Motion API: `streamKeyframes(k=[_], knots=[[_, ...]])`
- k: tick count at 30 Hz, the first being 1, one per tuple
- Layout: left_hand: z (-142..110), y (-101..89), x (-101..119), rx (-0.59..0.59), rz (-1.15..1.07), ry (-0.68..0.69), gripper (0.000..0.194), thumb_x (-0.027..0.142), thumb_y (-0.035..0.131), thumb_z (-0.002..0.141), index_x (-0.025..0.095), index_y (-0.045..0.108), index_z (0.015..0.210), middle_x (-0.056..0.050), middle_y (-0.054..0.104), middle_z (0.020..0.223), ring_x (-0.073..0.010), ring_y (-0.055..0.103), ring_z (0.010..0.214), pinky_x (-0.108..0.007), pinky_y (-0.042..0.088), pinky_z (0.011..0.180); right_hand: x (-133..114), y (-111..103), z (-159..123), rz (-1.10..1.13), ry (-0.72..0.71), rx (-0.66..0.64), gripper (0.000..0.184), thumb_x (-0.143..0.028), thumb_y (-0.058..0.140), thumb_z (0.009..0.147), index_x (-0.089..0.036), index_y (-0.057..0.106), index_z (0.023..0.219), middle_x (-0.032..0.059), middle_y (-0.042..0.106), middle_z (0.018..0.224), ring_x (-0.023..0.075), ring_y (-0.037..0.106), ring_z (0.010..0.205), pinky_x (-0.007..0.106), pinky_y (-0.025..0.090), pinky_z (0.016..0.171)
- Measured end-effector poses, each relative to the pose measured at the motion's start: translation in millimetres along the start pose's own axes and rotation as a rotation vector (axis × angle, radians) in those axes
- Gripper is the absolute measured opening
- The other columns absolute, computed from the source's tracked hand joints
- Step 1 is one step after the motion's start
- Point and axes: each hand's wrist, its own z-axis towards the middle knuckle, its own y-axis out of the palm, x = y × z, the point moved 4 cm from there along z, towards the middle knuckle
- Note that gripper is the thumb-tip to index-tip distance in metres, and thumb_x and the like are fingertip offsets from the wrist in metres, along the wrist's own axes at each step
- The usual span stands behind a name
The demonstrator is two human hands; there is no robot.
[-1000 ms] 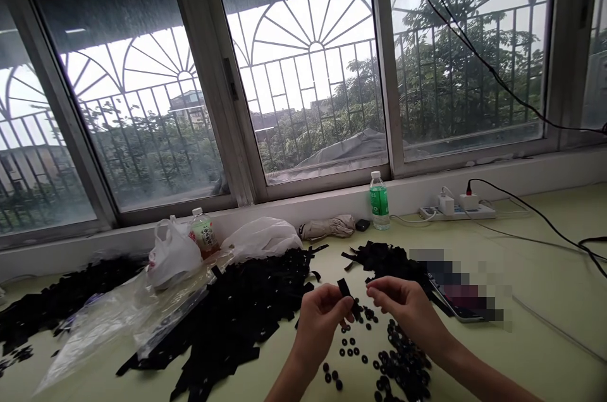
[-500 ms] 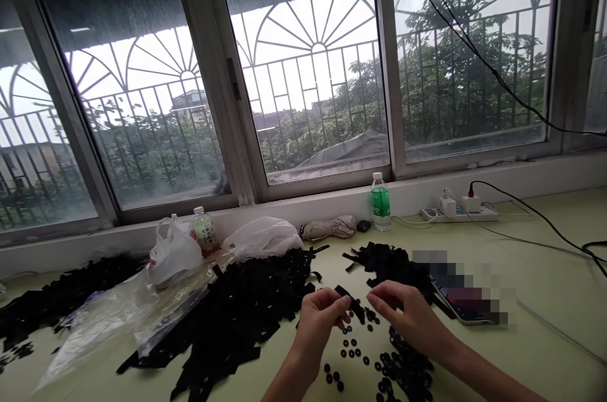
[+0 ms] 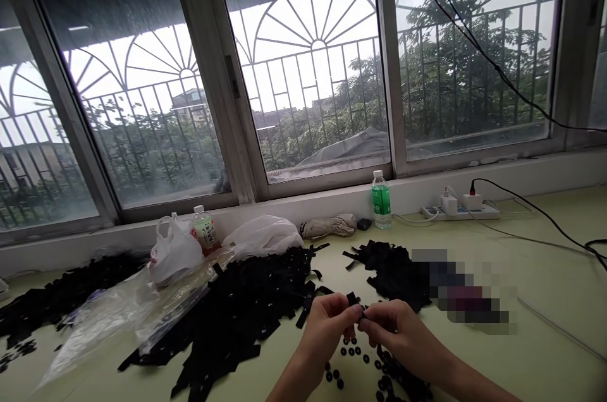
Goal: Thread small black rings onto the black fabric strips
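My left hand pinches a short black fabric strip between thumb and fingers. Its tips meet those of my right hand, which is closed on the strip's near end; whether a small piece is also between those fingertips is hidden. Beneath the hands lie loose black round discs with centre holes, and more are heaped by my right wrist. A large pile of black fabric strips spreads left of my left hand. Beyond my right hand is a smaller black strip pile.
Along the window side stand a white plastic bag, a drink bottle, a green-labelled water bottle and a power strip with cables. Clear plastic sheeting lies at left. A blurred patch covers something at right.
My right hand has moved left and closed its fingertips on the strip held by my left hand. Half a second ago the two hands were apart.
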Motion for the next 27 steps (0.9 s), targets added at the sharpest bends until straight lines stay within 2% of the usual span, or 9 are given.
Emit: streamKeyframes(k=[4,11,16,21,27], knots=[[-0.5,1.8,-0.4,0.013,0.011,0.008,0.037,0.045,0.072,0.067,0.015,0.054,0.058,0.001,0.053,0.053,-0.0098,0.045,0.051,-0.024,0.035,0.053,0.1,2.9,0.1,0.024,0.026,-0.029,0.041,-0.047,0.057,0.081,-0.016,0.062,0.054,-0.0034,0.041,0.047,0.0092,0.03,0.047,0.025,0.022,0.046],[-5.4,10.6,-1.6,0.134,-0.047,0.055,0.029,0.034,0.066,0.072,0.016,0.049,0.057,0.0,0.053,0.053,-0.0106,0.047,0.053,-0.024,0.035,0.054,5.0,7.4,1.9,0.145,0.052,-0.003,0.046,-0.049,0.056,0.08,-0.016,0.055,0.049,-0.0054,0.029,0.046,0.0085,0.023,0.046,0.026,0.017,0.046],[-6.1,14.2,-3.8,0.21,-0.143,0.046,0.029,0.031,0.067,0.069,0.016,0.047,0.054,0.001,0.05,0.049,-0.0095,0.044,0.05,-0.024,0.033,0.053,6.3,8.0,1.6,0.169,0.053,0.026,0.044,-0.047,0.055,0.082,-0.016,0.059,0.052,-0.0056,0.028,0.047,0.0086,0.022,0.047,0.026,0.015,0.047],[-4.5,11.4,-4.5,0.183,-0.15,0.01,0.034,0.036,0.069,0.069,0.016,0.046,0.053,0.0,0.051,0.05,-0.008,0.042,0.049,-0.023,0.032,0.053,8.7,4.4,3.3,0.175,0.055,0.005,0.041,-0.047,0.059,0.08,-0.016,0.058,0.052,-0.0065,0.027,0.046,0.0079,0.019,0.046,0.026,0.014,0.045],[-6.3,10.8,-1.0,0.223,-0.186,0.023,0.034,0.035,0.069,0.07,0.016,0.046,0.053,0.002,0.048,0.049,-0.0074,0.039,0.047,-0.023,0.032,0.053,7.6,-1.0,10.0,0.203,0.064,-0.053,0.041,-0.047,0.064,0.076,-0.015,0.058,0.051,-0.0068,0.031,0.045,0.0073,0.023,0.045,0.025,0.019,0.045]])
